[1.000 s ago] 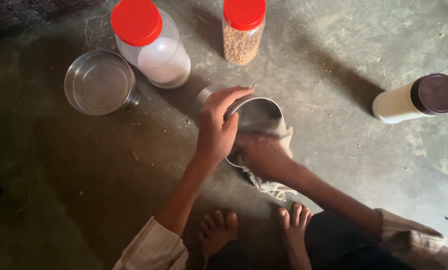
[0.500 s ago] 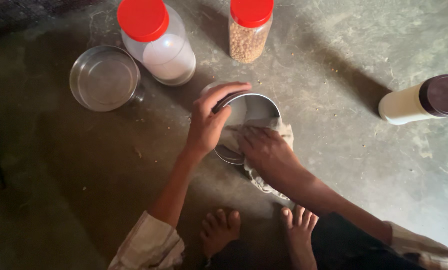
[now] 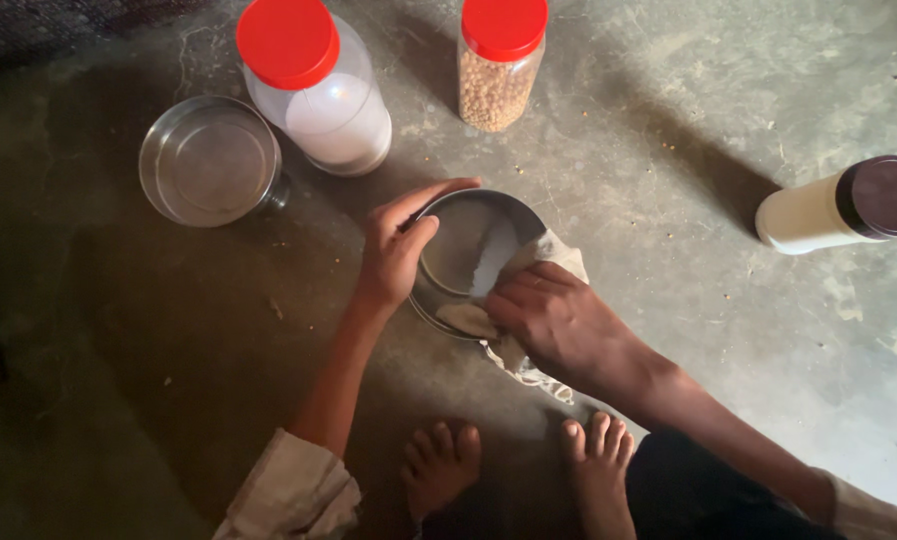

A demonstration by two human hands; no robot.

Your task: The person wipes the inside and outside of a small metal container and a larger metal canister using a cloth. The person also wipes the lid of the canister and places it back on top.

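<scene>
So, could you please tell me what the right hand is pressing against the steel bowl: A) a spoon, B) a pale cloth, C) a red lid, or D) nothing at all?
B: the right hand presses a pale cloth over the rim of the steel bowl, which the left hand steadies.

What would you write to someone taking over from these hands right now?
Left hand grips the rim of the steel bowl on the concrete floor. Right hand presses a pale cloth into the bowl's near edge. Bowl looks partly wiped; whether it is clean, I cannot tell. Untouched: steel lid, two red-capped jars behind, brown-capped bottle on its side.
</scene>
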